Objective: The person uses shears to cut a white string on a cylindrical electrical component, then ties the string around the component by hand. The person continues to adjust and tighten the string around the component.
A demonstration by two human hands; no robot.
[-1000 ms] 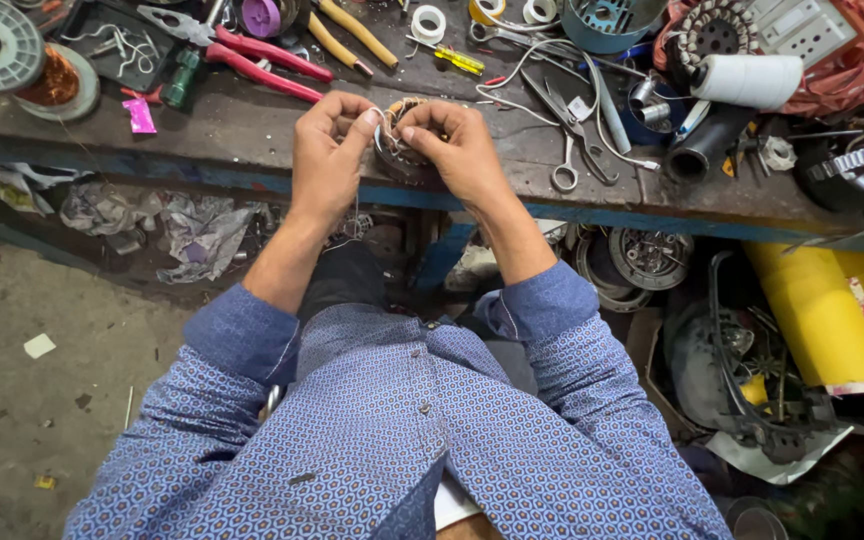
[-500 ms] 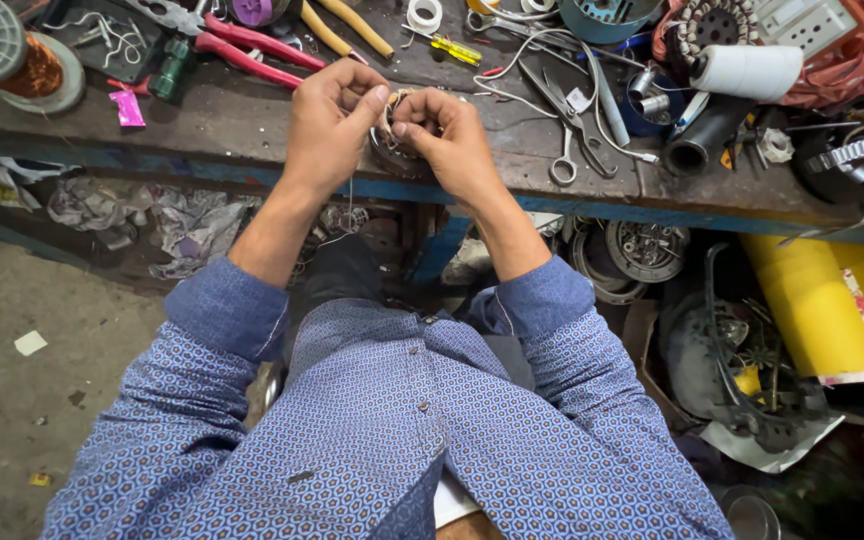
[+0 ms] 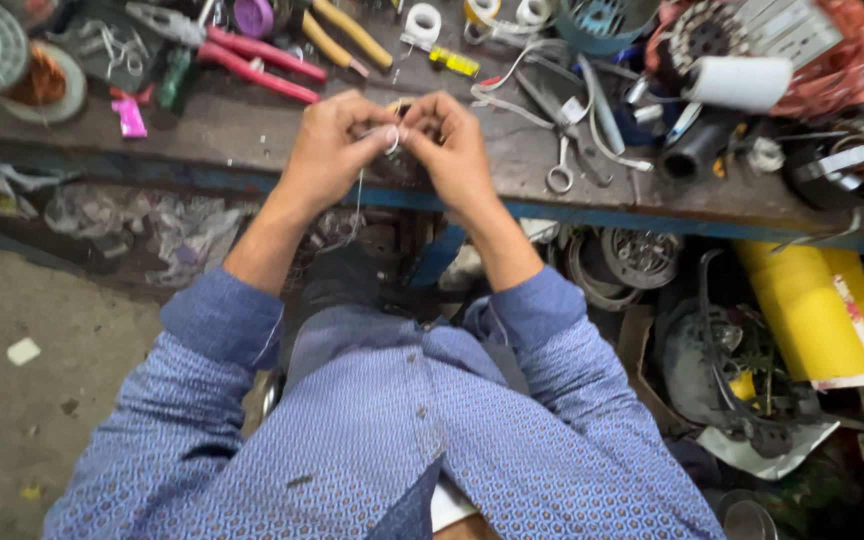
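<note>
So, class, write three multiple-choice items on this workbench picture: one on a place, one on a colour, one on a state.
1. Where do the scissors lie?
A. on the bench, beside the person's right hand
B. on the floor
C. on the person's lap

2. What colour are the handles of the pliers behind the left hand?
A. green
B. red
C. white

3. How do the two hands stand?
A. far apart, palms flat
B. one hanging off the bench
C. close together, fingertips pinching a small wound part

Answers: 1 A, the scissors rest on the bench top just beyond that hand. 2 B, both long handles show red. 3 C, the fingers meet over the small part at the bench edge, with a thin thread hanging below.
</note>
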